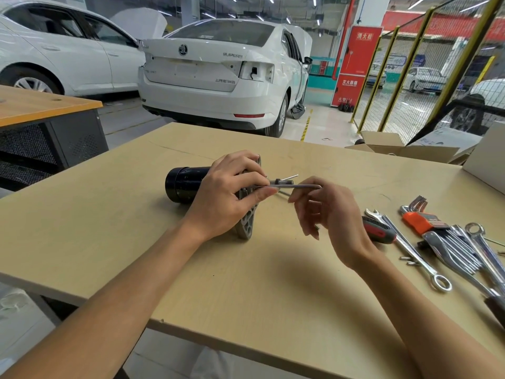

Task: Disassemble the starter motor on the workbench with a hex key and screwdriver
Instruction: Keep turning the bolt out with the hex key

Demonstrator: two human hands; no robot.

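Note:
The starter motor lies on its side on the workbench, a black cylinder with a grey cast end plate facing right. My left hand lies over the motor by the plate, thumb and fingers pinching the long arm of a silver hex key. The key runs level to the right, away from the plate. My right hand is at the key's bent end, with fingertips touching the short arm and the other fingers loosely curled. A red and black screwdriver handle lies just right of that hand.
Several combination wrenches and an orange hex key holder are spread along the bench's right side. A few small screws lie among them. Cardboard boxes stand at the far right edge. White cars are parked beyond the bench.

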